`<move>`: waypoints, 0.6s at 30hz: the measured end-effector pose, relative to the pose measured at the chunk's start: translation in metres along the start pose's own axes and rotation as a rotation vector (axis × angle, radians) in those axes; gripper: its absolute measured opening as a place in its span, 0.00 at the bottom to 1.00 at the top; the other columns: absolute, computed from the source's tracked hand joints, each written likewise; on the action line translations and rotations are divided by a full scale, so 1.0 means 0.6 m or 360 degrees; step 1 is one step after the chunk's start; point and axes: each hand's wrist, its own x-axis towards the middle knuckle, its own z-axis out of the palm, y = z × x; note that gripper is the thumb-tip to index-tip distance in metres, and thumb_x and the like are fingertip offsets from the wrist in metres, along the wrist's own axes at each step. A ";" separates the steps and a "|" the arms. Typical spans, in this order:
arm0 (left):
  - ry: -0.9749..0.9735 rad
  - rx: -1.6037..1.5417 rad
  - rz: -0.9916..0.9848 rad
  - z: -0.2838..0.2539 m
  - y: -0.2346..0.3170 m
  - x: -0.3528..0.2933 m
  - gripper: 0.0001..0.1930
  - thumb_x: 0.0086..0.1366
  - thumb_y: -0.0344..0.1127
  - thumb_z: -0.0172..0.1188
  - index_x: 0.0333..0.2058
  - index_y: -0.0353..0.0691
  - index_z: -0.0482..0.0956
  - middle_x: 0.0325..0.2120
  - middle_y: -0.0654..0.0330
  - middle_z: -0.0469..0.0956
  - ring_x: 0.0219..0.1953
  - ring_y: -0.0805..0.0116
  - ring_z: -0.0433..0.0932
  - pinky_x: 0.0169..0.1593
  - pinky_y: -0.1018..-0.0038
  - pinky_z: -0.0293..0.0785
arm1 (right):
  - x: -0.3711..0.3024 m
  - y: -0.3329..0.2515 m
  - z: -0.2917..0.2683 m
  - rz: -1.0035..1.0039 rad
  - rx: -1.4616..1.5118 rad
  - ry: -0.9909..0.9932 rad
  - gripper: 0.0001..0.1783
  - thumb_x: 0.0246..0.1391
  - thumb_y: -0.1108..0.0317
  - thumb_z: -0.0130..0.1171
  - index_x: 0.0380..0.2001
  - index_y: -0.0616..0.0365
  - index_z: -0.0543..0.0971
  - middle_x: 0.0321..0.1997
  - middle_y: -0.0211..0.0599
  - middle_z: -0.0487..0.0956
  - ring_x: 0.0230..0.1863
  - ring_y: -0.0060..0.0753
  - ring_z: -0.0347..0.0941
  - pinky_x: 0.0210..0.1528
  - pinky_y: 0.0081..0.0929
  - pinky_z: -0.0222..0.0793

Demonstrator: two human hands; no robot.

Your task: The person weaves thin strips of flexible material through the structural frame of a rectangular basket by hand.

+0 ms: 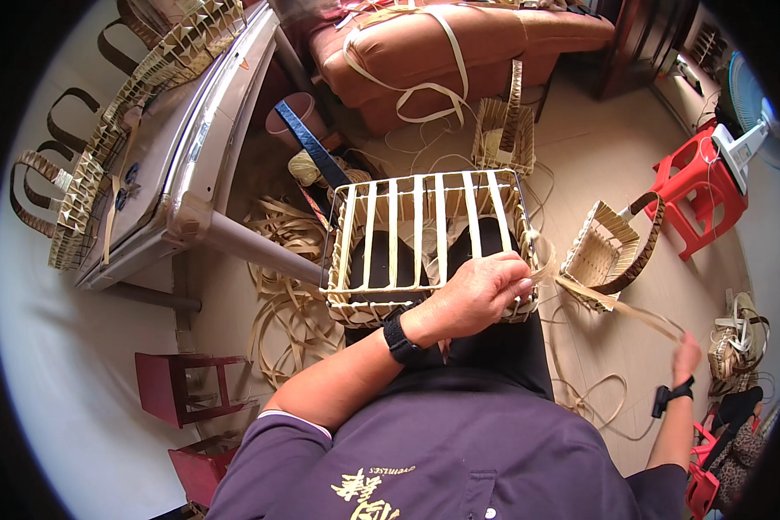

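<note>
Resting on the lap, a half-woven basket on a rectangular wire frame is steadied at its right rim by the left hand, fingers curled closed over the woven edge. A flat pale strip is drawn taut from that corner to the right hand, whose fingers are pinched shut on it. The piece is judged light and springy, best held by the stiff wire rim; the strip looks thin, pliable and easily kinked. Finished baskets, loose coils and red stools are scattered across the floor.
</note>
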 end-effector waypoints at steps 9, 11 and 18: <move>0.0064 -0.0050 -0.0099 -0.004 0.006 -0.009 0.10 0.80 0.33 0.60 0.40 0.33 0.82 0.36 0.51 0.80 0.37 0.51 0.82 0.44 0.62 0.78 | 0.187 -0.432 -0.112 -0.0119 0.0733 0.0032 0.17 0.59 0.78 0.55 0.48 0.59 0.88 0.47 0.51 0.89 0.51 0.52 0.87 0.56 0.43 0.81; 0.0064 -0.0073 -0.0065 -0.011 -0.004 -0.018 0.09 0.81 0.33 0.59 0.43 0.33 0.83 0.37 0.53 0.80 0.38 0.56 0.82 0.44 0.65 0.78 | 0.166 -0.683 -0.268 -0.0358 0.1357 -0.0278 0.12 0.58 0.79 0.57 0.41 0.62 0.87 0.37 0.42 0.87 0.36 0.32 0.84 0.40 0.28 0.78; 0.0062 -0.0136 -0.0011 -0.019 -0.015 -0.017 0.08 0.82 0.31 0.58 0.46 0.32 0.84 0.37 0.56 0.79 0.38 0.66 0.81 0.46 0.70 0.77 | 0.138 -0.884 -0.306 -0.0893 0.1554 -0.0016 0.11 0.55 0.82 0.68 0.42 0.63 0.86 0.33 0.34 0.81 0.20 0.22 0.72 0.25 0.25 0.67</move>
